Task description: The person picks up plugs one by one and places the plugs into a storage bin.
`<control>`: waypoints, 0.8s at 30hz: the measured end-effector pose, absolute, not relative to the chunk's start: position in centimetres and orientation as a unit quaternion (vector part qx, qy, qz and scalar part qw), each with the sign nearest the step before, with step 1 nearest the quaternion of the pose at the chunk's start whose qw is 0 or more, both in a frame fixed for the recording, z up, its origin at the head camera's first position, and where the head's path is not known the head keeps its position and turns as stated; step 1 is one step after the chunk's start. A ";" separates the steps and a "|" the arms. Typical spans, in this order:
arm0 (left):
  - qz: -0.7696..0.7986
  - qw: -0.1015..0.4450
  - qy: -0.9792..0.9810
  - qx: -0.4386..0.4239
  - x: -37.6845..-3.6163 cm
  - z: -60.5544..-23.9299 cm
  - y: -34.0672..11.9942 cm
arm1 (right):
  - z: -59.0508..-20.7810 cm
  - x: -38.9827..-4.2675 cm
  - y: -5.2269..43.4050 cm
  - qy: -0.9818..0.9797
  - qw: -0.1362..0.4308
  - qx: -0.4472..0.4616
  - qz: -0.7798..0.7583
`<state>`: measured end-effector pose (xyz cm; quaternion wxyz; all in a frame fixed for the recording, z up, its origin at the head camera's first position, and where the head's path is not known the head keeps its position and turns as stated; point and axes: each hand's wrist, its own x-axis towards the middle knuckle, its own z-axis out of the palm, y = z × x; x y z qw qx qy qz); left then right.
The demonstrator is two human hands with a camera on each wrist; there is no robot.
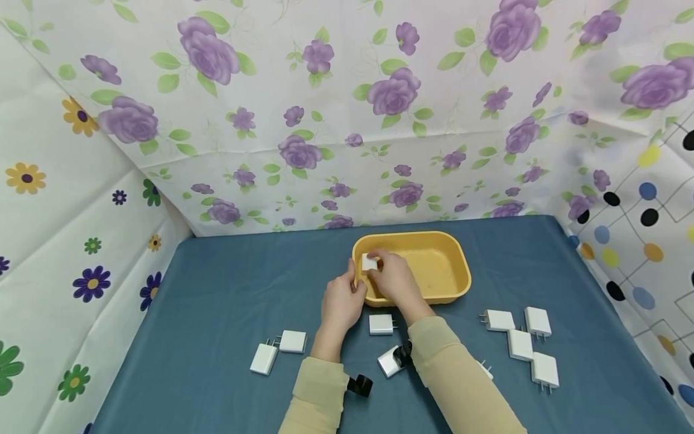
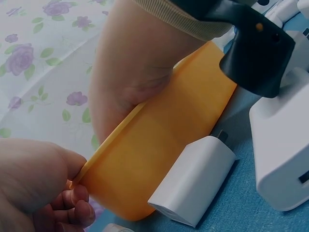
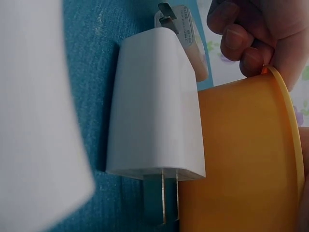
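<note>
Sleeves fill the near edge in the head view; beyond them my right hand pinches a white charger over the left end of the yellow basin, which sits toward the tabletop's far edge. My left hand curls on the rim there. Best to lower before letting go.

Left wrist: fingers curled on the rim, steadying. Keep that hold firm.

Right wrist: a spare charger lies on the cloth against the basin wall; avoid knocking it.
</note>
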<state>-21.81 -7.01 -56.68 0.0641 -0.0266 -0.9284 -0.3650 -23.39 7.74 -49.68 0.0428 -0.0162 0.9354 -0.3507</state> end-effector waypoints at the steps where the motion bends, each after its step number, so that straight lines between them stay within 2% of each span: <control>1: -0.365 0.063 -0.928 -0.028 -21.8 -56.6 -7.0 | -49.7 -23.4 7.8 0.937 0.043 -0.018 -0.347; 14: -0.398 0.076 -0.913 -0.045 -19.8 -53.4 -6.6 | -49.8 -23.3 8.0 0.946 0.054 -0.030 -0.317; 20: -0.378 0.068 -0.923 -0.033 -21.0 -55.2 -6.7 | -49.5 -23.2 7.9 0.945 0.052 -0.035 -0.322; 24: -0.399 0.071 -0.913 -0.045 -19.8 -53.6 -6.8 | -49.4 -22.9 7.8 0.944 0.061 -0.044 -0.320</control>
